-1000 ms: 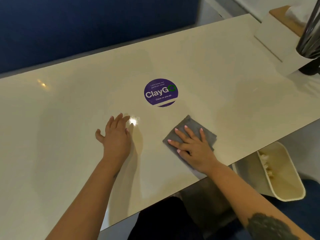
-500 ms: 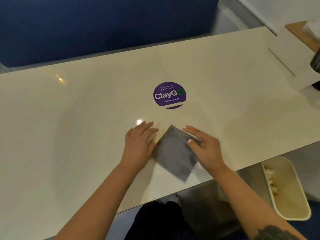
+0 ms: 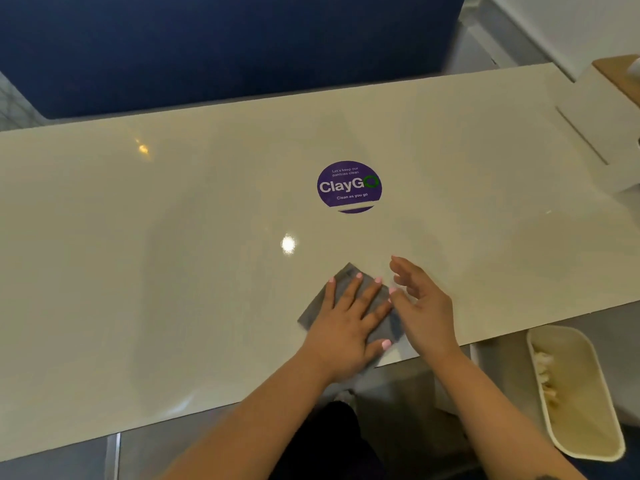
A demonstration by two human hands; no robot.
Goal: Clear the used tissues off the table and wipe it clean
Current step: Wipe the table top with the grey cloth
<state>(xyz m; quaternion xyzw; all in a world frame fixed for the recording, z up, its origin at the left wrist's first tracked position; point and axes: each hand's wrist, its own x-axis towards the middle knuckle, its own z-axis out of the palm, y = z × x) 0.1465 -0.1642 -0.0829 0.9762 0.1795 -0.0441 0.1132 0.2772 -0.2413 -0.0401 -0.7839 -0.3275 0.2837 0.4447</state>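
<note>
A grey cloth lies flat on the cream table near its front edge. My left hand presses on the cloth with straight, spread fingers. Just right of the cloth, my right hand hovers with relaxed fingers and holds nothing. Used tissues lie inside a cream bin on the floor at the lower right.
A round purple "ClayGo" sticker sits mid-table. A white tissue box with a wooden lid stands at the table's right end. Behind the table runs a dark blue seat back.
The cloth passed from my right hand to my left. My left hand moved right onto the cloth, and my right hand lifted off it to the right.
</note>
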